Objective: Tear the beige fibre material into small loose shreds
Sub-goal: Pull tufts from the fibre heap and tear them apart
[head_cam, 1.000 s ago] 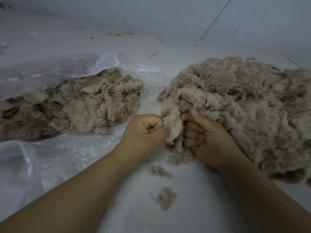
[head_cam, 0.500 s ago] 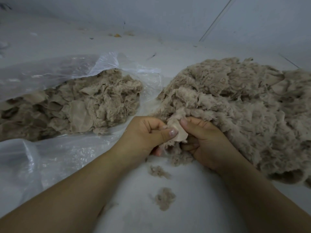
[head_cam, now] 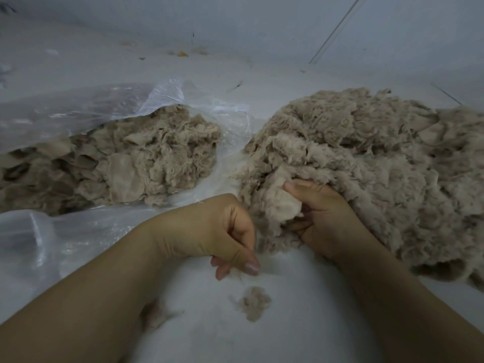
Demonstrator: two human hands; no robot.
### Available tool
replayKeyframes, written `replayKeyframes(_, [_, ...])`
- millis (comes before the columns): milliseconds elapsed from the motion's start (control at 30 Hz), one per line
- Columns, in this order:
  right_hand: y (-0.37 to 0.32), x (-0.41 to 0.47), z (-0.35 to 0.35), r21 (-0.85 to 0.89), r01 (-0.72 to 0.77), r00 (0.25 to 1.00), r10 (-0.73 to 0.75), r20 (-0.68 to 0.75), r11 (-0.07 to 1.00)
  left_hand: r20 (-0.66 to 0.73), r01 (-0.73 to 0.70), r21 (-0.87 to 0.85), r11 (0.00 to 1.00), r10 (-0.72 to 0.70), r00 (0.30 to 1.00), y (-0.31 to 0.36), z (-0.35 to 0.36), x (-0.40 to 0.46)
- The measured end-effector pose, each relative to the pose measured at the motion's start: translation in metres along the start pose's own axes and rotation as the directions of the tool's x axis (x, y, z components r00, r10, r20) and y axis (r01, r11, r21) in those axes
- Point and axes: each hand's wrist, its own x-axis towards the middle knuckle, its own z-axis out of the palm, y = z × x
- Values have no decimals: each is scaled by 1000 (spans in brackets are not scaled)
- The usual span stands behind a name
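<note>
A big heap of beige fibre material [head_cam: 366, 163] lies on the right of the white floor. My right hand [head_cam: 324, 221] is at the heap's near left edge, closed on a flat pale piece of fibre [head_cam: 284, 205] that is still joined to the heap. My left hand [head_cam: 222, 231] is lower and to the left, a short way from that piece. Its thumb and fingers are pinched together, and a faint wisp of fibre [head_cam: 241, 278] hangs from them. Just below it, a small loose tuft [head_cam: 254, 305] lies on the floor.
On the left, an open clear plastic bag [head_cam: 162, 98] holds a second mound of beige fibre [head_cam: 136, 158], and its crumpled plastic [head_cam: 39, 239] spreads toward me. The white floor [head_cam: 301, 323] runs between my forearms, and a pale wall [head_cam: 262, 22] stands behind.
My left hand has let go of the piece and pulled down and toward me, away from my right hand. My right hand keeps its hold at the heap's edge.
</note>
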Motion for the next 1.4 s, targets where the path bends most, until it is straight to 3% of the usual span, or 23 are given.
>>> replayKeyframes(67, [2, -3, 1, -91, 22, 999, -17, 51, 996, 2, -48, -51, 998, 48, 999, 3, 1, 1])
replayKeyframes(133, [2, -4, 1, -125, 18, 998, -11, 62, 992, -199, -81, -38, 996, 72, 977, 1, 5, 5])
replayKeyframes(200, [1, -5, 0, -182, 29, 997, -16, 73, 983, -466, -85, -54, 995, 50, 883, -5, 9, 12])
replayKeyframes(267, [1, -5, 0, -238, 51, 994, -26, 106, 970, -576, -129, -141, 982, 25, 817, -6, 15, 18])
replayKeyframes(400, [6, -4, -1, -325, 72, 991, -32, 127, 943, -592, -199, -148, 969, 75, 803, -5, 27, 25])
replayKeyframes(567, [6, -1, -5, -223, 48, 990, -17, 139, 974, -668, -263, -397, 879, -80, 740, -7, 22, 26])
replayKeyframes(733, [7, -1, -8, -159, 41, 989, -18, 149, 986, -685, -300, -493, 817, -152, 713, -7, 20, 29])
replayKeyframes(900, [7, 0, -6, -276, 77, 981, -23, 192, 958, -660, -288, -420, 861, -72, 748, -8, 22, 30])
replayKeyframes(1033, [8, 0, -6, -286, 58, 985, -9, 171, 957, -737, -329, -462, 823, -150, 659, -10, 23, 34])
replayKeyframes(1200, [7, 1, -7, -80, 14, 994, -6, 108, 997, -817, -382, -427, 820, -169, 551, -11, 18, 35])
replayKeyframes(1233, [7, 1, -7, -39, 15, 995, -10, 102, 999, -809, -372, -432, 822, -170, 563, -10, 17, 34])
replayKeyframes(1300, [6, 1, -5, -22, 28, 995, -26, 99, 999, -735, -283, -442, 851, -162, 658, -9, 17, 30])
replayKeyframes(1367, [6, 1, -3, -52, 43, 995, -38, 91, 998, -612, -96, -332, 938, -137, 779, -8, 21, 27])
replayKeyframes(1400, [6, 1, -3, -59, 45, 996, -40, 86, 997, -579, -51, -272, 961, -121, 806, -7, 24, 27])
